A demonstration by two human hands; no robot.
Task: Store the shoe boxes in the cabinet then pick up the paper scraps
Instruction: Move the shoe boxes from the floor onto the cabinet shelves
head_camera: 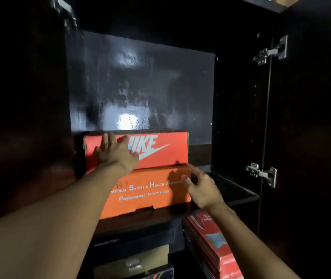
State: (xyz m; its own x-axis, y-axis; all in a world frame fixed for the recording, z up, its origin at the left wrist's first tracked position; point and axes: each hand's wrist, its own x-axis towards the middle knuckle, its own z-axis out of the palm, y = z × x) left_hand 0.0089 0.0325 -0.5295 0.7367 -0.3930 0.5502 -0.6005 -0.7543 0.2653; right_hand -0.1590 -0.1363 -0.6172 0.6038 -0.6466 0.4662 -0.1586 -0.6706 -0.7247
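A red-orange shoe box with a white swoosh logo (160,150) lies on top of an orange safety-shoes box (146,194) on a shelf of the dark cabinet (241,196). My left hand (116,152) presses flat against the front left of the top box, fingers spread. My right hand (201,188) hovers at the right end of the lower box with loosely spread fingers, holding nothing. Whether it touches the box I cannot tell. No paper scraps are in view.
On the shelf below lie a black shoe box (134,242), a red box (211,244) on the right and more boxes beneath. The right cabinet door (311,137) stands open on metal hinges (269,52). The cabinet's back panel (140,87) reflects light.
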